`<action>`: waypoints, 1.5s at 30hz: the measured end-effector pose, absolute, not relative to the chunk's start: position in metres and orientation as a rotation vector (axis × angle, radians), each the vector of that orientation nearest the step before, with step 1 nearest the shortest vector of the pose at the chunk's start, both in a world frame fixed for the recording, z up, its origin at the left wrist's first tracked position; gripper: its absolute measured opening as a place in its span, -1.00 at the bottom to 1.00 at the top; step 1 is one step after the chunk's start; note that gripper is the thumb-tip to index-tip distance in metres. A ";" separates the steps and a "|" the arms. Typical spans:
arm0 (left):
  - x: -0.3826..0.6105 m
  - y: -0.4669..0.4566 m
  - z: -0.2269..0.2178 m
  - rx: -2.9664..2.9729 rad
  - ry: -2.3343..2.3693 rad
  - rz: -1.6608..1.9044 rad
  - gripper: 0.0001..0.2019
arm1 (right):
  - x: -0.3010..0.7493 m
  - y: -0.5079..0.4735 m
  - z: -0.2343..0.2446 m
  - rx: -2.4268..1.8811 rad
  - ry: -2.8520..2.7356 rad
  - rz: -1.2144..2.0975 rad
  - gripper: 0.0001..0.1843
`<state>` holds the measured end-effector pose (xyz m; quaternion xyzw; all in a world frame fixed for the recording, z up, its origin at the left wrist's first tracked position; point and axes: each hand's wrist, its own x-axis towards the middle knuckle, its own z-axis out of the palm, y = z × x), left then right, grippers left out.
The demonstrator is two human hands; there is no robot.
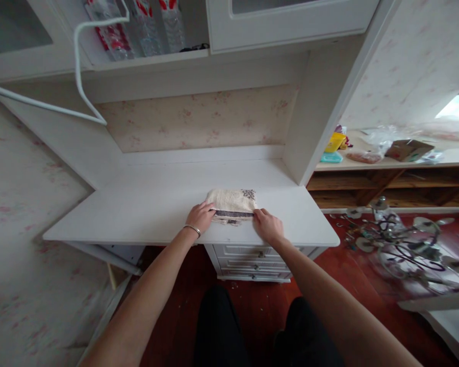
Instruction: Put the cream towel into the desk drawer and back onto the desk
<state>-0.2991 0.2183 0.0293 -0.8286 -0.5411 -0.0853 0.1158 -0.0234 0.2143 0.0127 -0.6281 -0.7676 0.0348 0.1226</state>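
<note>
A folded cream towel (229, 200) with a dark stripe and a dark pattern at its far right corner lies on the white desk (156, 204). My left hand (201, 218), with a bracelet at the wrist, pinches its near left edge. At the near right corner, my right hand (268, 225) has its fingers closed on the cloth. Both thumbs and part of the fingertips are hard to make out. A short fringe shows along the near edge between the hands.
Drawers (254, 262) stand under the desk. A white bent hanger (78, 61) juts in at upper left, before a shelf with plastic bottles (174, 25). On the right, a chandelier (409, 239) lies on the red floor, near a low wooden shelf unit (367, 181) with bags on top.
</note>
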 end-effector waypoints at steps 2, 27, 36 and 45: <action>-0.298 0.219 0.026 -2.434 -1.573 -0.272 -0.70 | -0.023 0.214 0.011 -1.812 -2.226 0.083 -0.65; -0.304 0.168 0.006 -2.444 -1.222 -0.215 -0.67 | -0.013 0.207 0.001 -1.609 -2.178 0.125 -0.69; -0.254 0.153 0.020 -2.295 -1.499 -0.398 -0.70 | 0.026 0.183 0.020 -1.311 -2.434 0.248 -0.53; -0.284 0.172 0.031 -2.043 -1.929 -0.495 -0.59 | 0.137 0.203 0.020 -2.242 -1.783 0.327 -0.46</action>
